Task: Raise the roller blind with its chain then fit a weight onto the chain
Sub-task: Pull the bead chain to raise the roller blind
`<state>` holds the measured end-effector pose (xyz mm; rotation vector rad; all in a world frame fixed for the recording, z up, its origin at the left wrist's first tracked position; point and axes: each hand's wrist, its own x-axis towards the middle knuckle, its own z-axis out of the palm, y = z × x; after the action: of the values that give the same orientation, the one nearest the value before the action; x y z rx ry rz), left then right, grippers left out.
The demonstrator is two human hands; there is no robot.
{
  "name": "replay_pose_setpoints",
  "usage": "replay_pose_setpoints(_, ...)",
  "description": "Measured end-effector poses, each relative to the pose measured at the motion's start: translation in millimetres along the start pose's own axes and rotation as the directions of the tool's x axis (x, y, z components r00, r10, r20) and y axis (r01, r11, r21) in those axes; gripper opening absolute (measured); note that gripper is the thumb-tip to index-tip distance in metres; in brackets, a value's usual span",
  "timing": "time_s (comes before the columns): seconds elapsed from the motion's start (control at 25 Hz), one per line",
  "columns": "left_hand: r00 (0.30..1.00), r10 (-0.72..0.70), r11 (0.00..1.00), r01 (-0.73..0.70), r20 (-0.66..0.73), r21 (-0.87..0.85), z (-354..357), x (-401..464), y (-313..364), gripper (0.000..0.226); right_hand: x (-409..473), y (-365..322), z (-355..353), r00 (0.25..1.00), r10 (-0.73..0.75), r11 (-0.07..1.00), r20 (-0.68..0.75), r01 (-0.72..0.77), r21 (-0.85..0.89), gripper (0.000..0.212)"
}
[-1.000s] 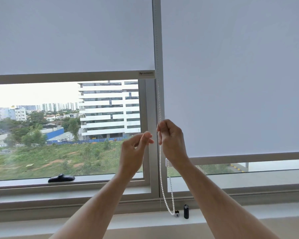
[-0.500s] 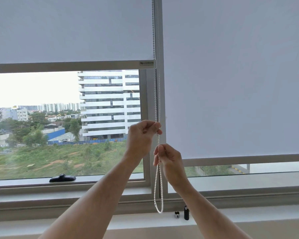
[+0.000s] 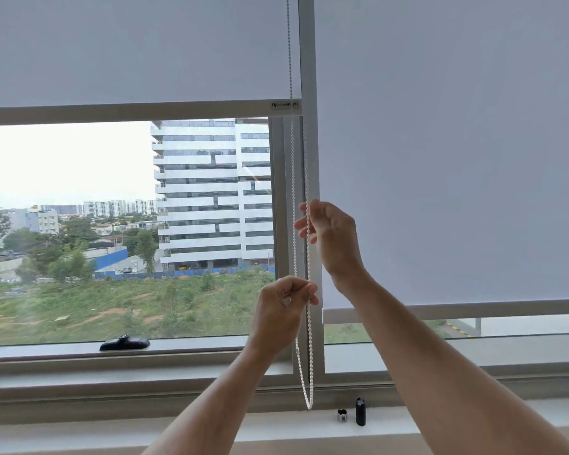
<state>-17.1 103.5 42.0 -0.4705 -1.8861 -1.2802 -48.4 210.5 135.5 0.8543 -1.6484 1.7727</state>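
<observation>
White beads make up the chain (image 3: 297,356), a long double strand that drops down the centre of the frame beside the grey window post (image 3: 307,60) and ends in a loop hanging free just above the sill (image 3: 211,425). The person's right hand (image 3: 334,239) is the higher one, right of centre, its fingers closed around the strand nearer the post. The left hand (image 3: 281,311) sits lower and slightly left, thumb and fingertips pinched together at the same strand; the other strand passes close by it, and I cannot tell whether it is caught in that pinch too. Both forearms reach up from the bottom edge. The left roller blind (image 3: 128,50) fills the upper left, its bottom bar (image 3: 122,111) about a quarter of the way down, so the pane below shows a white tower block, trees and scrub. The right roller blind (image 3: 457,142) hangs much lower, its bar crossing the lower right. On the sill at lower centre, just right of the chain's loop and not touching it, stand a small silver piece (image 3: 342,415) and a taller black cylinder (image 3: 360,411), side by side. Further left, a black window handle (image 3: 125,343) lies on the frame ledge.
</observation>
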Motion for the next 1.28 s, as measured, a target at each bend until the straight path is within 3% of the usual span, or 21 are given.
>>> replay_pose_setpoints(0.32, 0.995, -0.014, 1.0, 0.016, 0.094, -0.021, -4, -17, -16, 0.013, -5, -2, 2, 0.995, -0.09, 0.996, -0.029, 0.091, 0.008, 0.032)
replay_pose_setpoints(0.4, 0.993, -0.001, 1.0, 0.004, 0.116, -0.023, -9, -14, -13, 0.023, -9, 0, 0, 0.994, -0.101, 0.995, -0.041, 0.101, 0.004, 0.032)
replay_pose_setpoints(0.56, 0.999, 0.036, 0.994, -0.037, -0.009, -0.102, -17, 5, -1, 0.043, -19, 7, 2, 0.993, -0.113, 0.994, -0.038, 0.112, -0.017, 0.033)
replay_pose_setpoints(0.72, 0.992, 0.069, 0.994, -0.077, -0.104, -0.072, -20, 38, 32, 0.022, -36, 20, 4, 0.995, -0.098, 0.995, -0.03, 0.097, -0.027, 0.035)
replay_pose_setpoints(0.88, 0.992, 0.094, 0.987, -0.105, -0.09, -0.125, -21, 72, 67, 0.014, -50, 30, 7, 0.998, -0.057, 0.997, -0.02, 0.056, -0.044, 0.034)
replay_pose_setpoints(1.04, 0.995, 0.032, 0.99, -0.044, -0.097, -0.133, -20, 89, 80, 0.012, -60, 36, 5, 0.999, -0.038, 0.999, 0.01, 0.038, -0.014, 0.034)
replay_pose_setpoints(1.28, 0.992, 0.062, 0.993, -0.072, -0.106, -0.095, -31, 74, 64, 0.017, -52, 32, -14, 0.981, -0.033, 0.999, 0.189, 0.028, 0.034, 0.031)
